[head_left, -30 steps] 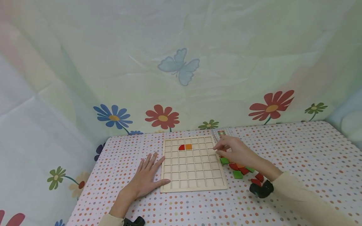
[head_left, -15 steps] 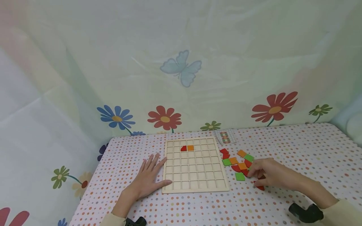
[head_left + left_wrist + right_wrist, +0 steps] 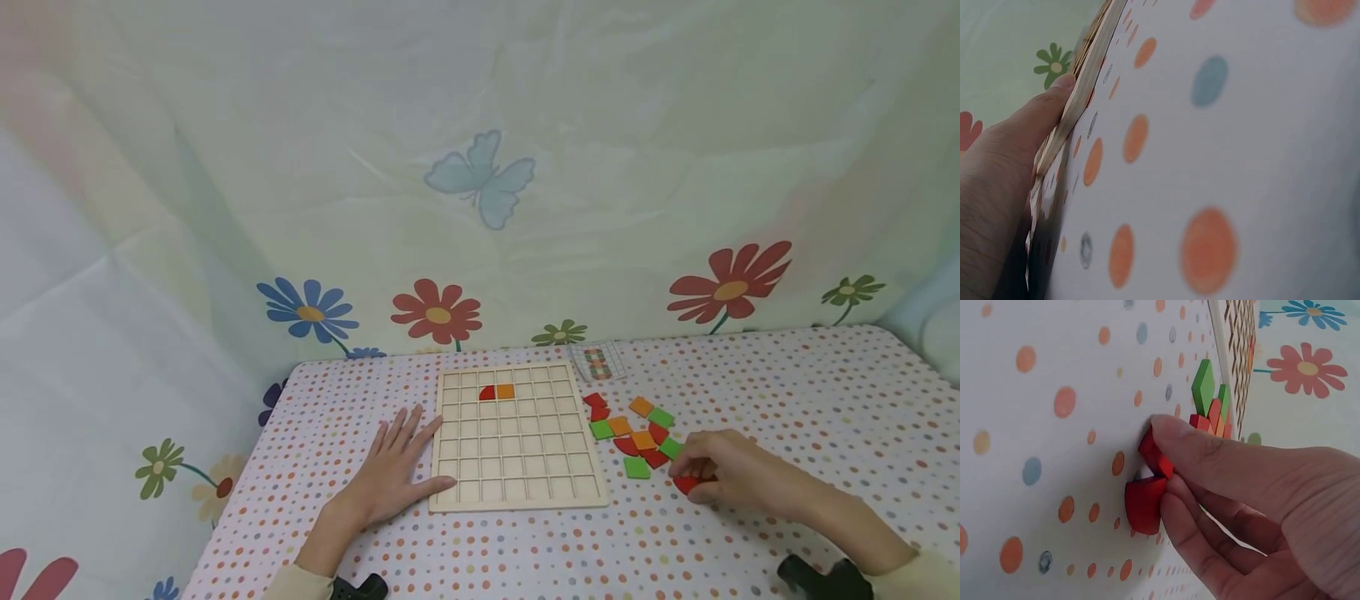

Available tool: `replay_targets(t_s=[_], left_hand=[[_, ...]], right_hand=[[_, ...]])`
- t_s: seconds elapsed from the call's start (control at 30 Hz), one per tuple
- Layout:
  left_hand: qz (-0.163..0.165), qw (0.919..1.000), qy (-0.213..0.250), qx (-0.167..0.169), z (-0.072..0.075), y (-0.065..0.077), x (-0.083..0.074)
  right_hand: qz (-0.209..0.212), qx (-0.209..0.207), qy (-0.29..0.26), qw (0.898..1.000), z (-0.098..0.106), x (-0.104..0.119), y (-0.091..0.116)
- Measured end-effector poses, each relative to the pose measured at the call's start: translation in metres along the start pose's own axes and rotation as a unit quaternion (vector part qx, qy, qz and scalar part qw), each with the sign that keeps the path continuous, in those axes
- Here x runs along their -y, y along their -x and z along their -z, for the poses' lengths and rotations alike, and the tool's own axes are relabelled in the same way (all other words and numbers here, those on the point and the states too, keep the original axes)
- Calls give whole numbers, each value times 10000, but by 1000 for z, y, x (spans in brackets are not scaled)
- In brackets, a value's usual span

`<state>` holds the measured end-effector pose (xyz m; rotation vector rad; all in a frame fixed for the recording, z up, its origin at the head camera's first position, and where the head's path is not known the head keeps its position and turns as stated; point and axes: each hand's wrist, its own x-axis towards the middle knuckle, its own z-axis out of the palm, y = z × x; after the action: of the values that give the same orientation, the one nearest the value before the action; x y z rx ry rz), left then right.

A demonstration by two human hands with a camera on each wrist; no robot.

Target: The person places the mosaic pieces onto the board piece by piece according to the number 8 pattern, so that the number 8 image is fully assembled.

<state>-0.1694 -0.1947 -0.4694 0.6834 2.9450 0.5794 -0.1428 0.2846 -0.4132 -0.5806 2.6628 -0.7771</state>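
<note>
My left hand (image 3: 388, 477) lies spread on the table, thumb on the near left corner of a wooden grid board (image 3: 517, 506). A red quarter-circle tile (image 3: 487, 392) and an orange square tile (image 3: 506, 391) sit side by side in cells near the board's far edge. Right of the board, my right hand (image 3: 738, 473) pinches a red tile (image 3: 1153, 453) between thumb and fingers, low at the table. A second red tile (image 3: 1145, 504) with a curved edge lies against the fingertips. The fingers partly hide both red tiles in the head view.
Loose red, orange and green tiles (image 3: 637, 467) lie in a cluster between the board and my right hand. A card with a printed coloured pattern (image 3: 597, 363) lies beyond them, at the board's far right corner. A flowered cloth (image 3: 480, 275) hangs behind the dotted table.
My right hand has moved from the board's right edge to the red tiles at the near right, and its fingers have closed on one. My left hand keeps its place on the board.
</note>
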Motion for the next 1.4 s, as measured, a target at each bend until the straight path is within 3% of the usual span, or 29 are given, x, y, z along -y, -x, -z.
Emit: replay_targets(t_s=[0.23,0.47,0.77,0.9,1.1,1.27,1.4], left_hand=[[25,9999,-99,-9,-6,-2,7],[133,9998,-148,-24,-7,4,11],[-47,9999,62,-75,-1,3,7],[81,10000,-12,24,1,2,3],[343,9986,-190,345,3,-1,0],[318,9987,-211,330,3,-2,-1],[262,9993,-107,246,3,-2,-3]], right_hand=[[66,67,-243,9997,2,-3,-1],[397,75,-319,9987,-3,-2,-3],[361,32,-553,9978,-3,1,-4],[219,-7,-500,9985,-2,3,-6],[366,-573,-265,9973,1,13,-15],[411,-1337,-248,9899,0,28,-31],[457,-1678,-518,9834,-3,41,-49]])
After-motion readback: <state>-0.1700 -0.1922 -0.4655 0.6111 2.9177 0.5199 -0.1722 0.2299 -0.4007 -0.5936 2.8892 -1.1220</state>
